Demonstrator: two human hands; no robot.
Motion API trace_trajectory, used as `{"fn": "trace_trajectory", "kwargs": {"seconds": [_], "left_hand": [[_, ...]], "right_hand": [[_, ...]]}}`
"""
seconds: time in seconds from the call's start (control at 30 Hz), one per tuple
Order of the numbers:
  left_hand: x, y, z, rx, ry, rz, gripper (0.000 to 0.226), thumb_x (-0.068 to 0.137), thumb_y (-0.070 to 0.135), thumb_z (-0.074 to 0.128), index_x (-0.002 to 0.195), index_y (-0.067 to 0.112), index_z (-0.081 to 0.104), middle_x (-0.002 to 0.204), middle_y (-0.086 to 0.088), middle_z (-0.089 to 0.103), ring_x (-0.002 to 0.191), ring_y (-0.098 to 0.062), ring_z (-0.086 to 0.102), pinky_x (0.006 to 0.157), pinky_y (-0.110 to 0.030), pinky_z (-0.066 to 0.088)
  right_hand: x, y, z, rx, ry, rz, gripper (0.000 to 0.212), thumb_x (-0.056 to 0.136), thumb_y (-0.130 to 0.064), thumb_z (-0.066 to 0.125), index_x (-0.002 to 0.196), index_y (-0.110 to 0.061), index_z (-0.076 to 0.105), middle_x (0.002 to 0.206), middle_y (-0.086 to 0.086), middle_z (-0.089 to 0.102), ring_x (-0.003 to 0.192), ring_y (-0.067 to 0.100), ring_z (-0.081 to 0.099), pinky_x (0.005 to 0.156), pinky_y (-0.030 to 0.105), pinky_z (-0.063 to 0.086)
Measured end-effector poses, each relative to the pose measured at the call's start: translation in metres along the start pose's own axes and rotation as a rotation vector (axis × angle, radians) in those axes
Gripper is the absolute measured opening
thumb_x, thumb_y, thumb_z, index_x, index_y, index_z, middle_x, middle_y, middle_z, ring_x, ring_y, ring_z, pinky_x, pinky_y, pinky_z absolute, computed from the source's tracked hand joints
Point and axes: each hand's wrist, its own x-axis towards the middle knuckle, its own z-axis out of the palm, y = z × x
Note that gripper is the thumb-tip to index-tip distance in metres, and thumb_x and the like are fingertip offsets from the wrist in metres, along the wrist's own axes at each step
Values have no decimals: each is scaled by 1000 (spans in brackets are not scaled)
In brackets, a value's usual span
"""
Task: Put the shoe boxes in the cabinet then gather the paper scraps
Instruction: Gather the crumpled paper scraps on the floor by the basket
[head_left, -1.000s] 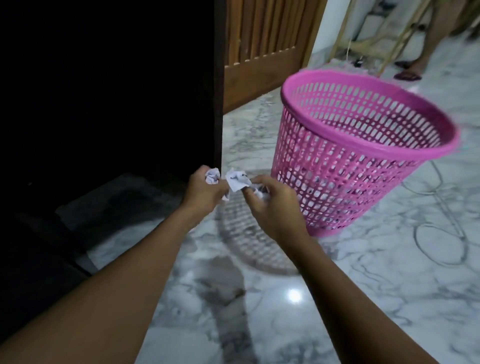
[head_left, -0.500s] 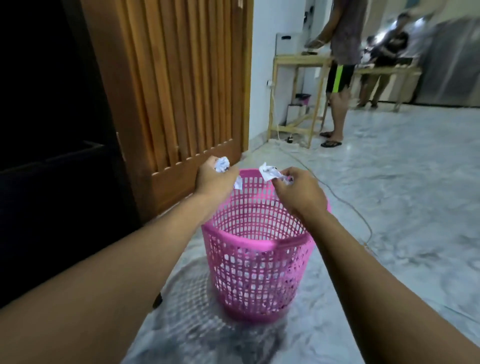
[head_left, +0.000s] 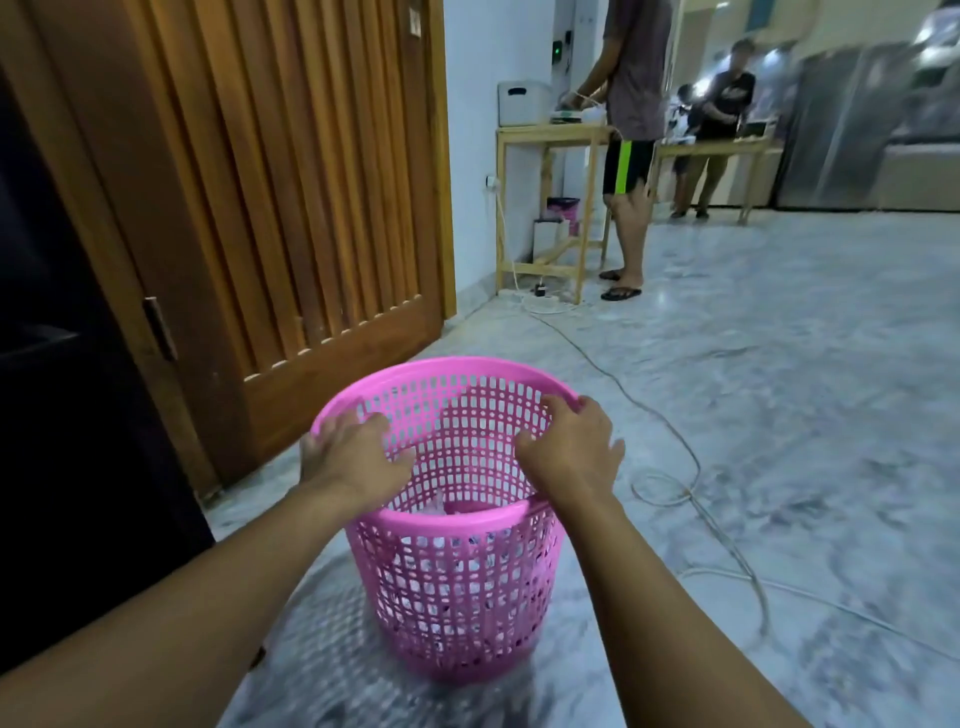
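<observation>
A pink mesh basket (head_left: 462, 592) stands upright on the marble floor right in front of me. White paper scraps (head_left: 439, 508) lie inside it and show through the mesh. My left hand (head_left: 353, 457) is at the left rim, fingers spread over the edge and thumb inside, holding nothing. My right hand (head_left: 571, 449) is at the right rim, fingertips resting on the edge and thumb inside, also without paper. The dark cabinet (head_left: 57, 374) is at my left, its inside too dark to make out; no shoe boxes are visible.
A slatted wooden door (head_left: 291, 208) stands open beside the cabinet. A white cable (head_left: 675, 467) snakes and loops across the floor right of the basket. Further back, people stand at wooden tables (head_left: 550, 135). Open marble floor (head_left: 805, 389) stretches to the right.
Half a second ago each hand pinched a crumpled paper scrap above the basket. Both hands have since dropped to the rim without paper, and the view has come closer.
</observation>
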Motion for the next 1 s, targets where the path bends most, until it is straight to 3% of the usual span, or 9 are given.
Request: {"fn": "trace_trajectory", "kwargs": {"seconds": [0.1,0.2,0.27,0.4,0.5,0.57,0.7,0.8,1.0], "left_hand": [[-19,-14,-1,-343,103,-306,62,81,32,66,134,17,38,138,-16,31,134,-37,26,105,-48,36],[-30,-29,2,-940,-20,-590,55,74,9,63,126,-3,51,116,-25,58,102,-40,61,74,-43,55],[-42,-42,3,-1038,24,-604,42,74,6,58,114,-6,61,98,-23,67,84,-38,68,71,-50,60],[-86,-69,-17,-1085,118,-603,29,78,0,53,101,3,69,94,-20,70,73,-33,69,52,-45,60],[-124,-100,-31,-1035,109,-632,20,81,-2,52,88,1,71,80,-21,71,64,-32,68,60,-45,59],[-149,-120,-42,-987,92,-658,20,80,-3,54,84,2,72,71,-18,70,53,-26,64,55,-36,57],[-189,-156,-65,-922,61,-678,20,83,-3,57,89,5,74,71,-17,72,56,-25,63,42,-26,53],[-209,-181,-75,-855,135,-724,19,83,-2,58,87,8,74,45,1,64,50,-20,61,35,-19,49],[-229,-211,-79,-809,251,-803,31,81,-2,59,107,7,72,76,-13,72,70,-28,70,70,-38,60]], "right_hand": [[-5,6,-5,253,-112,103,65,82,-17,58,144,-20,42,150,14,31,124,37,49,107,47,43],[-9,3,-21,342,-67,103,52,81,-2,53,132,-8,51,132,20,51,97,33,60,91,37,50],[-16,3,-32,344,-49,108,52,81,-4,57,132,-5,51,132,22,54,99,33,61,90,35,49],[-28,8,-56,432,-85,137,68,79,-34,68,139,-6,53,136,19,60,109,29,66,98,38,51],[-45,1,-64,490,-269,150,38,79,-37,67,102,-7,72,99,18,73,61,20,61,57,26,57],[-59,-8,-64,422,-439,127,16,91,-23,62,88,-8,67,81,15,67,53,17,55,44,18,50],[-77,-25,-53,282,-691,11,26,86,-24,67,92,1,72,84,14,73,63,23,66,59,26,57],[-86,-46,-38,207,-780,-58,25,84,-25,65,92,-3,75,90,13,75,61,24,70,62,30,59],[-104,-83,-12,220,-891,-90,22,88,-16,59,100,-3,73,99,11,75,62,21,71,54,26,57]]}}
